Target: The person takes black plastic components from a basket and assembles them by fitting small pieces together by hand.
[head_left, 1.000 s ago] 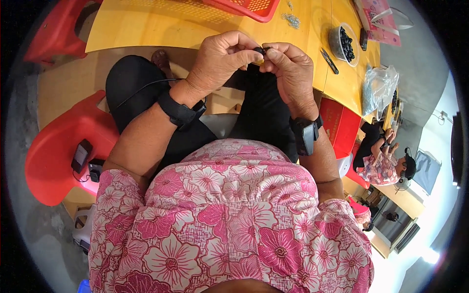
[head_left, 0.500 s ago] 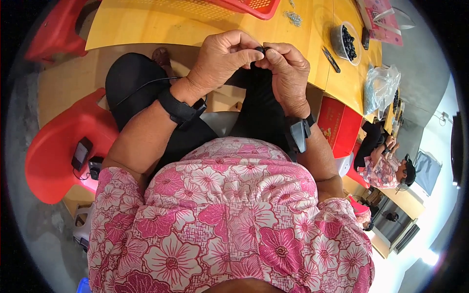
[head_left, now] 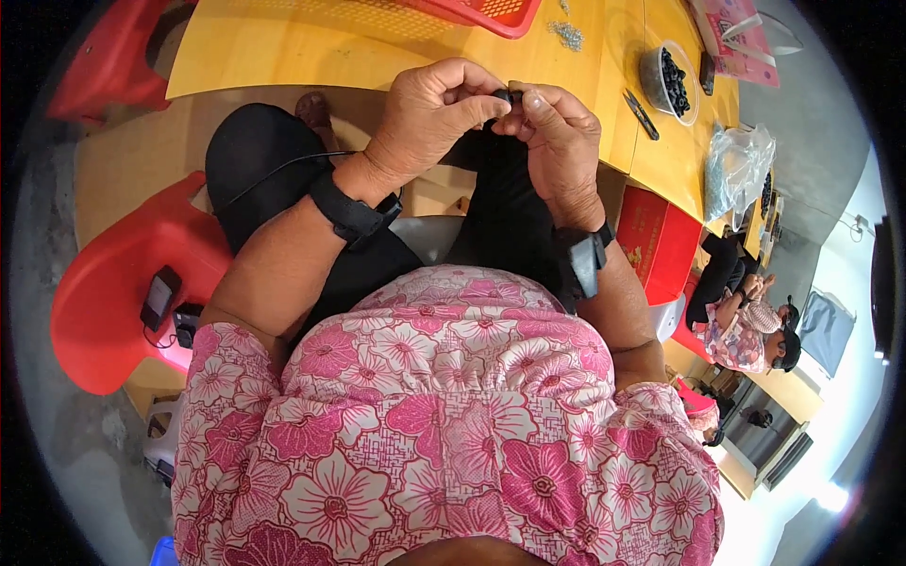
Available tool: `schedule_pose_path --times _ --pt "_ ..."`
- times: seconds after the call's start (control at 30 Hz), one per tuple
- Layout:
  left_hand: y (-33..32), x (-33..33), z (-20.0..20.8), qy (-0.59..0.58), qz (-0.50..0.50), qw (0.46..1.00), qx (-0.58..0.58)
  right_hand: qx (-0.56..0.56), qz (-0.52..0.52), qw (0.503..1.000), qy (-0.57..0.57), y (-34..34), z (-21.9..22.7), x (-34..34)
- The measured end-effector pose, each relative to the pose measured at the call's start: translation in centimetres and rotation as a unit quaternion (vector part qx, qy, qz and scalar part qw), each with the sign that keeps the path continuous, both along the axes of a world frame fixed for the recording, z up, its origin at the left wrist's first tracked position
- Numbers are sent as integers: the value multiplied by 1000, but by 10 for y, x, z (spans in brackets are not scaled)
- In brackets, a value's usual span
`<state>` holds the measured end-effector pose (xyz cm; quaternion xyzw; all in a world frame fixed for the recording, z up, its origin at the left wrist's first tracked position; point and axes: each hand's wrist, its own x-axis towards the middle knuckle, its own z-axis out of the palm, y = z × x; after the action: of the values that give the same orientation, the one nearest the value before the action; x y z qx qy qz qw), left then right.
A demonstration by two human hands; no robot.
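Observation:
Between my two hands, just off the near edge of the yellow table (head_left: 311,47), is a small black part (head_left: 510,96); its exact kind is too small to make out. My left hand (head_left: 429,113) pinches one side of it between thumb and fingers. On its other side my right hand (head_left: 559,137) has thumb and forefinger closed at the part. The fingertips of both hands almost meet and partly hide it. Both wrists wear black straps with small devices.
A clear tub (head_left: 649,80) of black pieces stands right on the table, beside a black cutter-like tool (head_left: 641,115). Small silvery pieces (head_left: 566,36) lie near a red basket (head_left: 510,17). A plastic bag (head_left: 736,170) and red box (head_left: 651,241) are farther right. A red stool (head_left: 123,283) stands left.
My right hand has turned slightly, its thumb lifting a little from the black part. My left hand stays nearly still. At the right, a co-worker has leaned slightly.

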<state>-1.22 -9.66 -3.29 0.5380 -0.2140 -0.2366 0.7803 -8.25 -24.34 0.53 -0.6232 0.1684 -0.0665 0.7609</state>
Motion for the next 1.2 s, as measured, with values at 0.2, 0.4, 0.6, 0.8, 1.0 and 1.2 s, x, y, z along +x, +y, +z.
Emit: schedule_pose_path --times 0.2,0.4,0.6,0.8,1.0,1.2 --pt "-3 -1 3 13 -1 1000 11 144 52 988 15 -10 -3 0" --pt "-6 0 0 5 3 1000 4 -15 -4 1000 -10 -1 3 -1" --pt "-6 2 5 30 -14 999 13 -183 -12 979 -83 -1 -2 0" --pt "-10 2 1 38 -12 999 9 -260 7 960 -103 -6 -2 3" --pt "-10 1 -5 -11 22 1000 -12 21 -8 1000 -9 -1 0 4" --pt "-10 -1 6 54 8 998 -8 222 64 972 38 -11 -1 6"
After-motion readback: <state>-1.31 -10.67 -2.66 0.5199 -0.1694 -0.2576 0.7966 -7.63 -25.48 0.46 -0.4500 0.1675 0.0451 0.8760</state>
